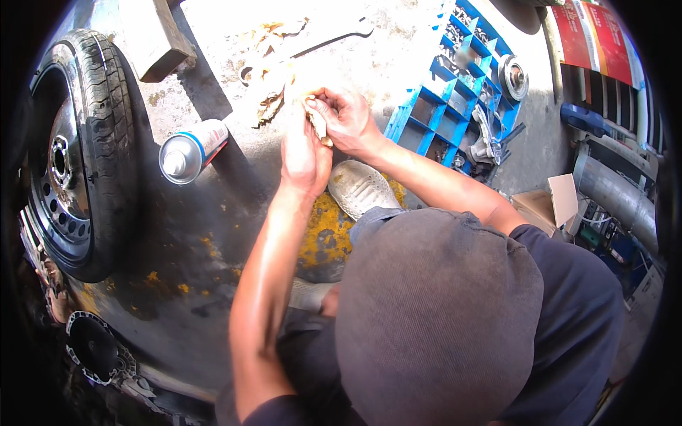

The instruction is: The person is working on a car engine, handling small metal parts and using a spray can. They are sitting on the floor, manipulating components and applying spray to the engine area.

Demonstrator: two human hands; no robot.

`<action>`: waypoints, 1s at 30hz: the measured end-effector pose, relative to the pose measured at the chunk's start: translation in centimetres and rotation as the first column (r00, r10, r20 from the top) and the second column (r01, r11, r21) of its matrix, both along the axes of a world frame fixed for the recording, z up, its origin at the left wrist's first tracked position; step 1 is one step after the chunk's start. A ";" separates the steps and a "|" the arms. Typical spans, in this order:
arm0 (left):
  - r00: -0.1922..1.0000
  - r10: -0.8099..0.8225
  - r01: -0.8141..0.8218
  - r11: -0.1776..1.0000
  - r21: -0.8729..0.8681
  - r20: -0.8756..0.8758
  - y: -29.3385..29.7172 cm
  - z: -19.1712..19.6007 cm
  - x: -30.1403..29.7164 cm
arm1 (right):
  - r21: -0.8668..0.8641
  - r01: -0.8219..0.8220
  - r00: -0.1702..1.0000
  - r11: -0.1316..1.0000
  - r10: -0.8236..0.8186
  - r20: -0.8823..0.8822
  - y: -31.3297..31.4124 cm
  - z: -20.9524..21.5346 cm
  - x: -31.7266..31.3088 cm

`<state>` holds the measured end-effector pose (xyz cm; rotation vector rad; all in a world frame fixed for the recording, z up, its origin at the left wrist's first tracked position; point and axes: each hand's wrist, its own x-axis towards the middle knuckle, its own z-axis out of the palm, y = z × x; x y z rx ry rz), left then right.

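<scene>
In front of me, over the bright floor, my left hand [305,156] and my right hand [348,121] meet. A small cream-coloured crumpled rag [318,129] is pinched between them; the thumb and fingers of my right hand press on it. Strong glare washes out the fingertips of my left hand, which closes round the rag's other side. Just beyond the hands lies a stained, crumpled cloth [270,103]. A long wrench [330,42] lies on the floor past it.
Left stand a tyred wheel [106,135], a spray can [183,157] and a rectangular block [160,50]. To the right are a blue compartment tray [444,113] with small metal parts, a pulley [514,77] and a cardboard box [536,207]. My shoe [361,188] is below my hands.
</scene>
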<state>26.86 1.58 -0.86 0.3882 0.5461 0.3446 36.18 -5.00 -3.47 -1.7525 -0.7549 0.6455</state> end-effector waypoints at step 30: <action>0.946 -0.177 0.277 0.877 0.392 -0.273 3.2 -1.1 -1.8 | -0.141 -0.010 0.981 0.990 0.037 0.190 -1.4 1.8 7.6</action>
